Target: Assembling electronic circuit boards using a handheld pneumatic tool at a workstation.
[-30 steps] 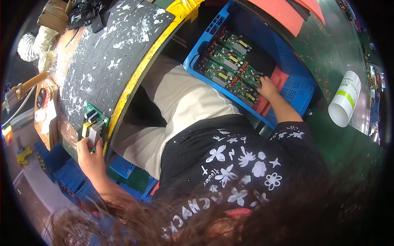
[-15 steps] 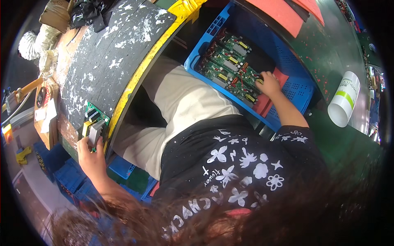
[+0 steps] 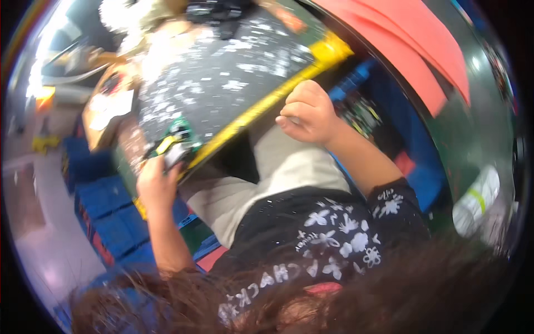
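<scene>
At the near edge of the black work surface, my left hand (image 3: 157, 182) is closed on one end of a green circuit board (image 3: 191, 137). The board carries a yellow part, black cylindrical parts and a grey metal block; it rests on the surface, smeared by motion. My right hand (image 3: 309, 114) is raised over my lap, near the yellow-taped edge (image 3: 253, 114), with its fingers curled in. Whether anything lies inside those fingers is hidden. Behind my right forearm, a blue crate (image 3: 431, 181) holds several green circuit boards (image 3: 362, 118), partly covered by the arm.
The work surface (image 3: 194, 75) is black with white flecks. Pink foam sheets (image 3: 397, 39) lie beyond the crate, and a white roll with a green band (image 3: 476, 201) lies at the right. Blue bins (image 3: 108, 203) stand at the lower left. A black bundle (image 3: 222, 11) sits at the back.
My right hand has left the crate and swung left and up, its fingers now curled. The left hand stays on its circuit board. The whole view has turned and shifted.
</scene>
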Demonstrator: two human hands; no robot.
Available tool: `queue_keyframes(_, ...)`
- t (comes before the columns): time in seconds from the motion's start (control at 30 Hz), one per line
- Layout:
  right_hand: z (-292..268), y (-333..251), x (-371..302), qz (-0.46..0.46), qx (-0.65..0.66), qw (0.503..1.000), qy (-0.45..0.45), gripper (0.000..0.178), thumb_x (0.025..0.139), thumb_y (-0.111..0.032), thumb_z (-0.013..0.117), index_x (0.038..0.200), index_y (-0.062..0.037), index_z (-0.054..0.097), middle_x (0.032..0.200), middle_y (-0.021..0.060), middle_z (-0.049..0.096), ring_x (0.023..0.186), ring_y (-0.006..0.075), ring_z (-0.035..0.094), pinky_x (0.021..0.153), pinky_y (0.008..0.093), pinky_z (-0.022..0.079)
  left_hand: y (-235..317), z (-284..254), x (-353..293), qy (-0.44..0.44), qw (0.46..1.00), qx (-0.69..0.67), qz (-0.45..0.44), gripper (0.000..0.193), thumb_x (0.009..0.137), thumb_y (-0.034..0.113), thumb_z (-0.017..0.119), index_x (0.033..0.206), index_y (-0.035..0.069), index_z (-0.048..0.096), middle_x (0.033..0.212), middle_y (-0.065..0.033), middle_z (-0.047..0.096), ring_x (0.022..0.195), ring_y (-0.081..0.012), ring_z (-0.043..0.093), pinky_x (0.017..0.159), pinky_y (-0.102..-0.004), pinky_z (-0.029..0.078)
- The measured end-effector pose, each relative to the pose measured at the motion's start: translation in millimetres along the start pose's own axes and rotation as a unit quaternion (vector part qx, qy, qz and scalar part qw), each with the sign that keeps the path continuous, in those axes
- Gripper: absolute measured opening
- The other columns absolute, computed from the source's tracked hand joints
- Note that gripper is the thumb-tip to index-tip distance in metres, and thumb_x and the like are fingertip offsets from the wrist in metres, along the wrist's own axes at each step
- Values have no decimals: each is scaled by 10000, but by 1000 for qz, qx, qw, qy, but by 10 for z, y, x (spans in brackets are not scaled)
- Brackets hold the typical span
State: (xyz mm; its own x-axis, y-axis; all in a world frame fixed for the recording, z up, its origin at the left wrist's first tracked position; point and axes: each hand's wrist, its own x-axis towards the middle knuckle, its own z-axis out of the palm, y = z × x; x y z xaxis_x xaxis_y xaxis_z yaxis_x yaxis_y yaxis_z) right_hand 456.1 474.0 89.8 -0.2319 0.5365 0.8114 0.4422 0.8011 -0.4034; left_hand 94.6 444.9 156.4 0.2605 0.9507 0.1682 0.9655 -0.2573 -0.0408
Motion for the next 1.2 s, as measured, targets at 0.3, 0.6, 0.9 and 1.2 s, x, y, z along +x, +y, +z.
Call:
queue_keyframes(0.3, 447, 22, 377, 80, 10, 997, -11, 163, 802, -72, 637, 694, -54, 517, 710, 105, 540, 694, 296, 516, 662, 381, 418, 11, -354, 86, 69, 996, -56, 27, 303, 733, 297, 747, 804, 67, 564, 806, -83, 615, 777, -276, 602, 687, -386, 471)
queue_keyframes(0.6, 553, 93, 344, 52, -18, 998, -15, 199, 781, -108, 670, 675, -66, 506, 668, 82, 528, 668, 291, 503, 656, 384, 404, 186, -128, 370, 4, 996, -64, 56, 321, 721, 313, 756, 853, 84, 574, 825, -52, 627, 801, -239, 629, 710, -367, 478)
queue_keyframes(0.9, 1418, -120, 1747, 138, 174, 974, -50, 498, 773, -28, 672, 1230, 6, 478, 1238, 149, 527, 1153, 240, 531, 1013, 358, 408, -211, -39, -333, 239, 952, -187, -43, 344, 722, 256, 767, 964, 58, 622, 974, -110, 609, 926, -304, 570, 838, -406, 443)
queue_keyframes(1.2, 3007, 648, 3085, 261, 287, 908, -161, 435, 819, -289, 730, 1173, -53, 640, 1032, 59, 674, 907, 145, 625, 808, 299, 493, -410, 555, -669, 253, 928, -254, -105, 204, 698, 180, 738, 846, 83, 636, 921, -95, 619, 823, -305, 601, 736, -390, 485)
